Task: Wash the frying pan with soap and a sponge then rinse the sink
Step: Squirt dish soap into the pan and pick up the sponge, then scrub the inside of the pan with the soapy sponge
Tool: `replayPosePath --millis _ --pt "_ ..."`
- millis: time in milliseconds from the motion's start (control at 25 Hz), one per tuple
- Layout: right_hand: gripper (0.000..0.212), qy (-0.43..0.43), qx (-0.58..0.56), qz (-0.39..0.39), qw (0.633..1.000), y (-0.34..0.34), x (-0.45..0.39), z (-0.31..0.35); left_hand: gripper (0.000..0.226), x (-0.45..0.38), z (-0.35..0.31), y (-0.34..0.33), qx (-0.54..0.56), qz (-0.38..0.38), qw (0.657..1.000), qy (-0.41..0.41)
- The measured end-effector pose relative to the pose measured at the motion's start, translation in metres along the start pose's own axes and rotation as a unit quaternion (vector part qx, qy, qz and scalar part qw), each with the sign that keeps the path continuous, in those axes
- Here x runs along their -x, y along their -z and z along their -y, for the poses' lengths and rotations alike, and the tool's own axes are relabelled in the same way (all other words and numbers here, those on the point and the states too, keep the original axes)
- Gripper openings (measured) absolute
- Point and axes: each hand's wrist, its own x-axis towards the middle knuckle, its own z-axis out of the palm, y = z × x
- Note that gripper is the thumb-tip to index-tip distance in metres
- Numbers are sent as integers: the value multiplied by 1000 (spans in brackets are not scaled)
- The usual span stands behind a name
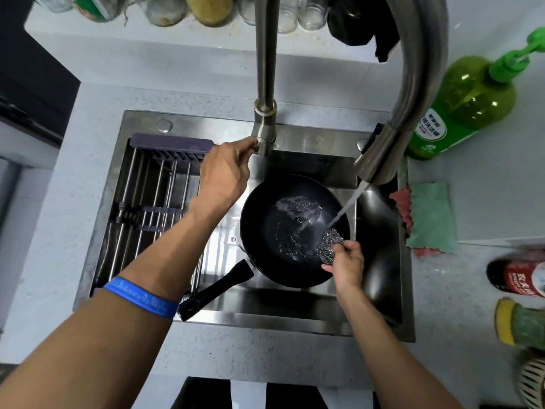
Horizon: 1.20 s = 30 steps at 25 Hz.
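A black frying pan (pixel 283 202) lies in the steel sink (pixel 295 311), its handle (pixel 215 290) pointing to the front left. Water runs from the faucet head (pixel 380 154) into the pan and pools there. My right hand (pixel 346 265) holds a steel-wool scrubber (pixel 328 245) over the pan's right rim, under the stream. My left hand (pixel 227 172) reaches to the faucet base (pixel 264 134), fingers closed on its lever. A green dish soap bottle (pixel 466 104) stands right of the sink.
A metal drying rack (pixel 153 202) fills the sink's left half. A green and red cloth (pixel 427 214) lies on the counter at the sink's right edge. A dark sauce bottle (pixel 519 278) and other bottles lie further right. Jars line the back ledge.
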Motion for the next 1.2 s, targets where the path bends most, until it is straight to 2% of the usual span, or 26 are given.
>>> replayPosePath --millis 560,760,880,920,960,1000,1040,1080,1120,1200 --pt "6 -13 30 51 998 -36 12 -8 24 0 0 3 -18 2 999 -35" --pt "6 -23 17 48 998 -35 11 -8 30 -35 -4 2 119 18 992 48" --pt "14 -10 58 55 997 -32 11 -16 43 10 4 1 184 11 976 118" --pt "19 6 90 52 995 -31 8 -17 46 38 14 -5 162 35 974 153" --pt "24 33 139 38 989 -31 1 -18 49 70 27 -16 100 103 973 182" --pt "29 82 208 18 975 -31 -6 -19 53 103 37 -26 21 210 956 204" --pt "32 140 282 -4 949 -32 -17 -20 59 131 46 -38 -57 323 921 209" --pt "35 189 335 -19 923 -40 -29 -25 64 153 55 -52 -126 404 886 193" --pt "40 214 374 -3 902 -53 -39 -36 63 167 62 -66 -177 432 868 168" --pt "54 198 453 116 861 -100 -44 -57 50 170 71 -85 -239 409 873 119"
